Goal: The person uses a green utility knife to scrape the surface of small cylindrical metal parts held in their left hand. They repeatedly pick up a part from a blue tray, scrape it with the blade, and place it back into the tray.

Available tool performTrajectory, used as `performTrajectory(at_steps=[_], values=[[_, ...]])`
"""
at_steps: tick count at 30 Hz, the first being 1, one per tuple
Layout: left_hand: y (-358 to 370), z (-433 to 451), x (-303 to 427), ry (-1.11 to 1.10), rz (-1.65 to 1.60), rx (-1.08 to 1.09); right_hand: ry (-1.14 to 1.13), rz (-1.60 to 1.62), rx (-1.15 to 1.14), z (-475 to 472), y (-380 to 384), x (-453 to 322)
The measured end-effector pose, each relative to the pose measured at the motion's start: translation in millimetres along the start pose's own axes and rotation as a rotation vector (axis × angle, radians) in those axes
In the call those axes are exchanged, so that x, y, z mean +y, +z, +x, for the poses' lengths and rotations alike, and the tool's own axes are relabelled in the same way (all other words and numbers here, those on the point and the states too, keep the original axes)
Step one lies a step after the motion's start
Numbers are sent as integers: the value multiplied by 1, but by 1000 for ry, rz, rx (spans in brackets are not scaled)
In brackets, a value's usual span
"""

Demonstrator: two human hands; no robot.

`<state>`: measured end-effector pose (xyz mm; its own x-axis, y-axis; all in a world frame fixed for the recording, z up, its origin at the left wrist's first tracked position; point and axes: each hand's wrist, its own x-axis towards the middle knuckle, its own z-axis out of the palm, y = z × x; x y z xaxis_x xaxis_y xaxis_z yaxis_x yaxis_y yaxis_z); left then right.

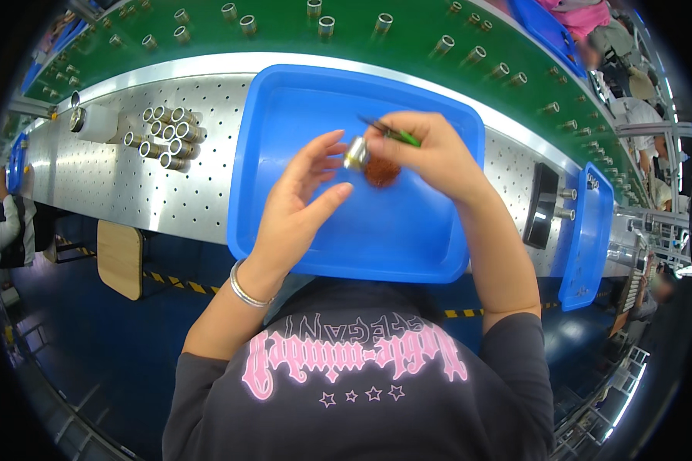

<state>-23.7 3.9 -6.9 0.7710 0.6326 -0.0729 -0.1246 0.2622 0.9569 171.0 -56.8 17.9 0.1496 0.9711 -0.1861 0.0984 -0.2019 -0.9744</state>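
My right hand (424, 144) holds a slim dark tool with a green handle (408, 138), its exact kind unclear through blur. Its fingertips also pinch a short shiny metal sleeve (356, 153). Just left of the sleeve is my left hand (308, 187), fingers spread and nothing in its grasp. Below the sleeve, inside a large blue plastic tray (346, 253), lies a small reddish-brown heap (382, 172), too blurred to identify. Both hands are over this tray.
On the perforated metal bench (202, 196) stand several metal sleeves (170, 132) beside a white bottle (99, 123). A green conveyor belt (282, 37) carries more sleeves. To the right are a black box (541, 204) and another blue tray (588, 242). A wooden stool seat (119, 259) sits left. Other people work nearby.
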Motion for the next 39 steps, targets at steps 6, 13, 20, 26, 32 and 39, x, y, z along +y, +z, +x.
performTrajectory(at_steps=[6,13,20,26,32,39], values=[[3,-9,-8,-42,-77,-56,-286,-151,251,-31,32,20],[6,-17,-6,-22,55,-40,-490,-622,211,-51,58,8],[0,-19,-7,-152,-226,22,-158,31,279,-62,50,15],[7,-24,-17,130,217,45,-442,-325,325,-59,66,14],[6,-26,-16,126,204,4,-457,-347,287,-57,65,20],[5,-25,-7,-187,-338,19,-141,288,334,-69,58,25]])
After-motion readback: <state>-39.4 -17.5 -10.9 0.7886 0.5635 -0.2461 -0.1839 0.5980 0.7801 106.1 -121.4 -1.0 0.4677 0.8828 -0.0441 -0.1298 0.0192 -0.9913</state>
